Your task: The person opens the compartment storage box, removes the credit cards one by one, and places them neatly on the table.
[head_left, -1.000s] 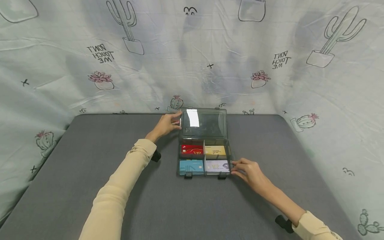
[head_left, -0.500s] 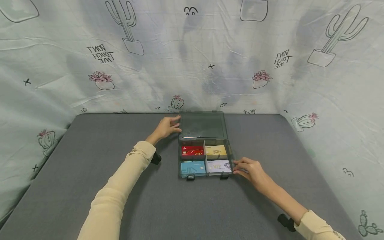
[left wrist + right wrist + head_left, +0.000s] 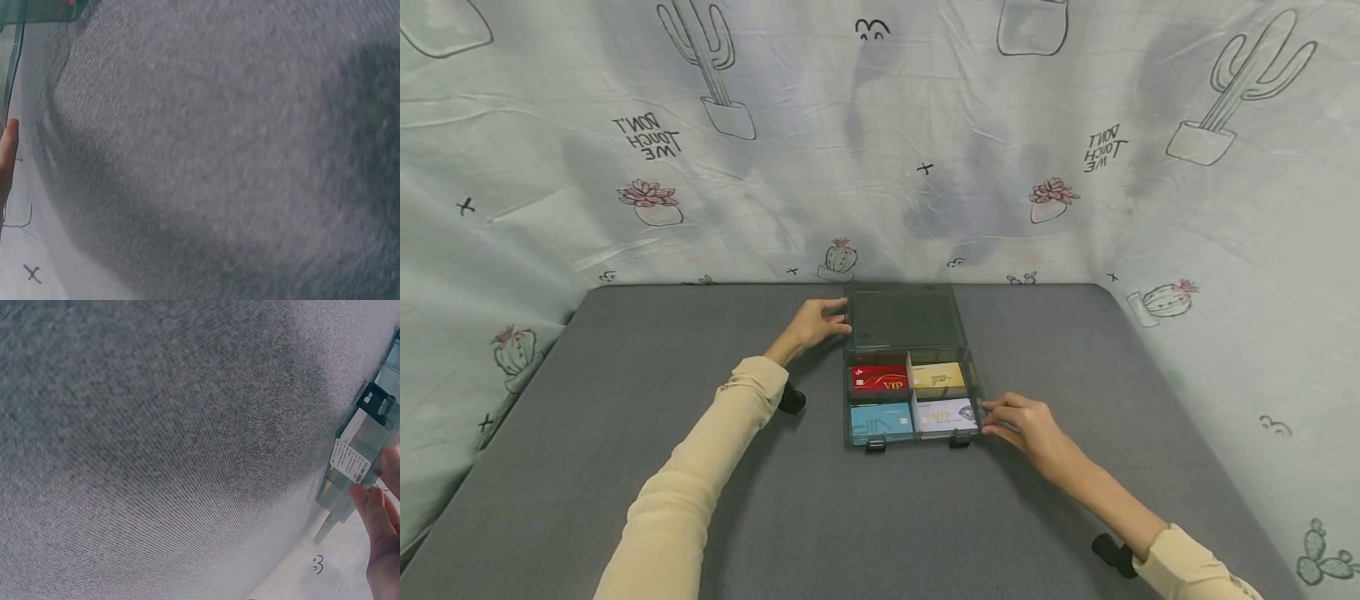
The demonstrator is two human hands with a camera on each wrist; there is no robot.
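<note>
A clear grey plastic box lies on the table with its lid (image 3: 906, 318) folded back. Its four compartments hold a red card (image 3: 880, 377), a gold card (image 3: 937, 376), a blue card (image 3: 881, 420) and a whitish card (image 3: 946, 415). The left hand (image 3: 811, 323) touches the lid's left edge, fingers fairly straight; one fingertip shows in the left wrist view beside the lid. At the box's front right corner, the right hand (image 3: 1026, 425) rests its fingertips on the side wall. In the right wrist view those fingers (image 3: 375, 506) lie against the box side near a white label (image 3: 350, 460).
The grey tabletop (image 3: 895, 525) extends around the box. A pale curtain (image 3: 880, 142) with cactus drawings hangs behind and along both sides. Two black latches (image 3: 876, 445) are on the box's front edge. A black wrist device (image 3: 792, 398) is strapped on each arm.
The lid has tilted farther back and down, and the glare on it has gone. The left hand has come down slightly with it. The right hand stays at the box's right side.
</note>
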